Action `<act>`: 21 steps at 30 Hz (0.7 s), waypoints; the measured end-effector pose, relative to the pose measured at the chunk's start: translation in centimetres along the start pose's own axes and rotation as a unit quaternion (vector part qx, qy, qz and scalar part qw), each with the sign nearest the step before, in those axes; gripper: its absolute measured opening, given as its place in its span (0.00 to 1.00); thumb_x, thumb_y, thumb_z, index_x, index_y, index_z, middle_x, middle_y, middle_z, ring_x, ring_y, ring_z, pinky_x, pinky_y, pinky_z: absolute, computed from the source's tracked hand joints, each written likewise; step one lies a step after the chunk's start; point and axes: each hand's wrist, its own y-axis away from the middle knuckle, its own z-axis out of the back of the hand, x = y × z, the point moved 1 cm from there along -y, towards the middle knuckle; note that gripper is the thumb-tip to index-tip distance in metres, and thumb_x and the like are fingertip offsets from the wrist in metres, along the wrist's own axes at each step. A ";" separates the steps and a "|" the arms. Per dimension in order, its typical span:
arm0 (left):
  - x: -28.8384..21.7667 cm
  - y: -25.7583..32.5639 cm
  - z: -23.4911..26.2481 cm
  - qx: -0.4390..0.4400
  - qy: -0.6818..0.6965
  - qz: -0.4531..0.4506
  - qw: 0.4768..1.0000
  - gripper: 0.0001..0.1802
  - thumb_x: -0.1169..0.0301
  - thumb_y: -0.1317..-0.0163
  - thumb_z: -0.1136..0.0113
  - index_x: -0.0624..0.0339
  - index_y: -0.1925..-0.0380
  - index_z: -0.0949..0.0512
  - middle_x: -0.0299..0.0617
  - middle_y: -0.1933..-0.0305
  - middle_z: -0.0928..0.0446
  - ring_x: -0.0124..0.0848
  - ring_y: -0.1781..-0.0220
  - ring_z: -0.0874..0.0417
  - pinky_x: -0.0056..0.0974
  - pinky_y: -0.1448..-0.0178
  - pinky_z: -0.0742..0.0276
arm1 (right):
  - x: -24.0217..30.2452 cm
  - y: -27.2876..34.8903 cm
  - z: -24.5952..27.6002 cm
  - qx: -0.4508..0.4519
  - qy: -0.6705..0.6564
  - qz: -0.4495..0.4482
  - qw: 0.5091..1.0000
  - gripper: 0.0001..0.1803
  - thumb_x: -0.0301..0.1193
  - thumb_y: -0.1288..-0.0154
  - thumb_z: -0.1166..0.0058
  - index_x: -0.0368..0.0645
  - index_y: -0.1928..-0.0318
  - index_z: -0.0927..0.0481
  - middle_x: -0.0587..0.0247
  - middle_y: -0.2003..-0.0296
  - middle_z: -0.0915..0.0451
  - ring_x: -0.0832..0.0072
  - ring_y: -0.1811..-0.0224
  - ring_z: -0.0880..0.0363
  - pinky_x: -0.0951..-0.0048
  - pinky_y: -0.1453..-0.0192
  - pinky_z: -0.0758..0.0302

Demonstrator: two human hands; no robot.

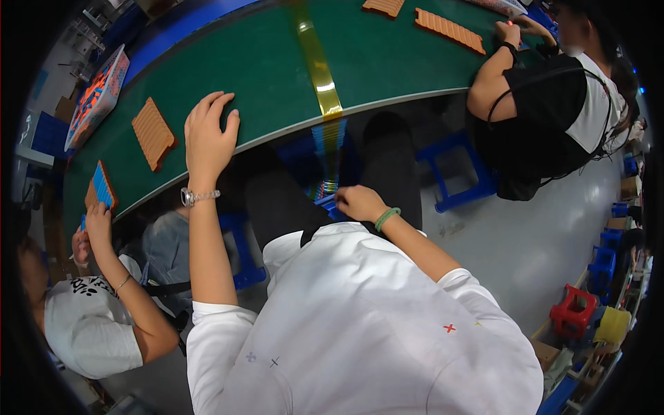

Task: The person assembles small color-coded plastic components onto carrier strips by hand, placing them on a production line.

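green belt open mid-span | orange ridged tray left — co-worker's arm right

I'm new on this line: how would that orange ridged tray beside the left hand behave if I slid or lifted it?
The orange tray lies flat on the green belt, so it would probably slide and not tip or roll. It looks thin and moulded, so likely light and fairly stiff. Its ridges may give some grip. The left hand rests nearby, apart from it.

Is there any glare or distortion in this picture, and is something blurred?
Head view: glare on the yellow strip crossing the green table; the table edge bends from fisheye distortion; dark corners ring the frame; the left hand and right hand look fairly sharp.
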 end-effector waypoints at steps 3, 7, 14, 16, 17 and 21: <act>-0.2 0.2 0.2 -0.002 0.009 -0.001 1.000 0.17 0.65 0.35 0.46 0.56 0.48 0.22 0.42 0.41 0.25 0.43 0.37 0.27 0.46 0.32 0.36 | -0.1 -1.2 -0.5 0.075 0.143 0.032 0.986 0.13 0.37 0.41 0.44 0.47 0.59 0.14 0.51 0.66 0.15 0.56 0.60 0.16 0.56 0.52 0.20; -0.8 0.4 0.4 -0.011 0.022 0.018 1.000 0.16 0.66 0.38 0.43 0.58 0.51 0.21 0.44 0.42 0.24 0.45 0.36 0.28 0.52 0.28 0.41 | -0.2 -3.1 -1.5 0.059 0.073 0.025 0.995 0.11 0.35 0.40 0.47 0.45 0.63 0.16 0.50 0.67 0.16 0.55 0.61 0.16 0.55 0.54 0.20; -0.9 -0.1 0.8 0.015 0.022 0.070 0.997 0.16 0.69 0.39 0.42 0.57 0.50 0.21 0.41 0.41 0.24 0.43 0.33 0.28 0.51 0.27 0.41 | -0.1 -5.0 -3.5 0.142 0.078 0.042 0.986 0.12 0.35 0.37 0.48 0.44 0.58 0.17 0.53 0.62 0.15 0.56 0.58 0.17 0.55 0.52 0.21; -1.0 -0.3 0.8 0.012 0.014 0.071 0.997 0.16 0.71 0.40 0.41 0.58 0.51 0.21 0.41 0.41 0.23 0.43 0.34 0.28 0.50 0.28 0.39 | 0.1 -5.8 -3.8 0.167 0.073 0.034 0.983 0.12 0.35 0.37 0.48 0.44 0.58 0.17 0.53 0.62 0.15 0.56 0.57 0.17 0.55 0.51 0.21; -1.0 -0.4 0.6 0.017 0.015 0.076 0.997 0.16 0.71 0.40 0.41 0.58 0.51 0.21 0.41 0.41 0.23 0.43 0.34 0.28 0.50 0.28 0.39 | 0.1 -6.4 -3.8 0.178 0.064 0.020 0.982 0.12 0.35 0.37 0.48 0.43 0.58 0.17 0.53 0.63 0.15 0.56 0.57 0.17 0.56 0.51 0.21; -1.0 -0.9 0.4 0.024 0.007 0.065 0.998 0.16 0.72 0.40 0.41 0.58 0.51 0.21 0.41 0.41 0.23 0.43 0.34 0.28 0.50 0.27 0.39 | -1.0 -7.8 -4.5 0.153 -0.008 0.001 0.988 0.13 0.34 0.38 0.46 0.43 0.57 0.17 0.52 0.63 0.15 0.56 0.57 0.16 0.58 0.50 0.22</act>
